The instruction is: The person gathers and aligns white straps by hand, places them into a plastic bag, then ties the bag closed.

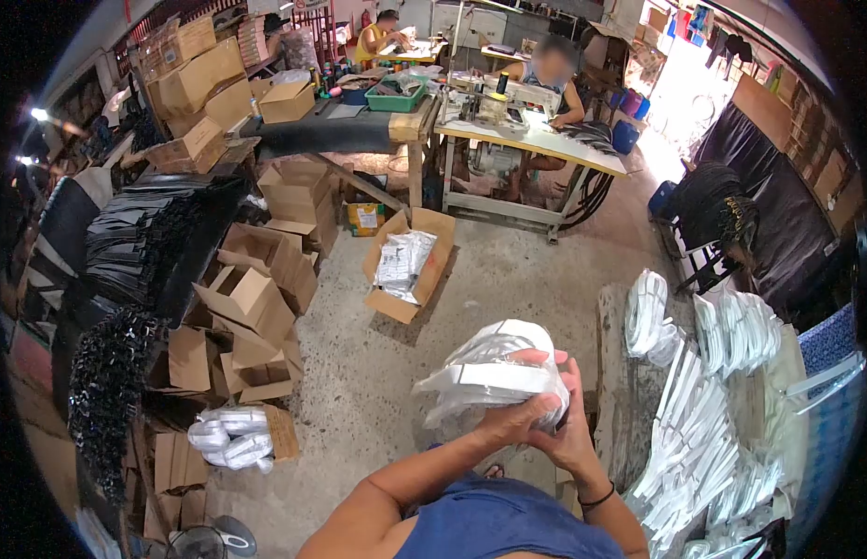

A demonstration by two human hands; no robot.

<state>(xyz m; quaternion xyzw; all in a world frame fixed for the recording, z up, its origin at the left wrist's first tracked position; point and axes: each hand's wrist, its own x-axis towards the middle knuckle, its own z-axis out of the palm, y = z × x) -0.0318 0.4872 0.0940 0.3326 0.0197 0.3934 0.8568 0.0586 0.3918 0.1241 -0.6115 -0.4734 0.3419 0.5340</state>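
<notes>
A bundle of white strap-like pieces (497,374), partly in clear plastic, is held up in front of my body. My left hand (519,419) grips it from below on its near side. My right hand (568,419) wraps round its right end, with fingertips showing over the top. More white strips (685,429) lie spread on the bench at my right, with looped white bundles (646,312) at its far end. An open carton (436,270) on the floor ahead holds white plastic-wrapped packs (404,265).
Open cardboard boxes (252,298) stack up at the left, near a small box of white bundles (233,438). Black strips (140,233) cover a left table. Two people sit at sewing tables (582,154) ahead. A fan (198,543) stands lower left.
</notes>
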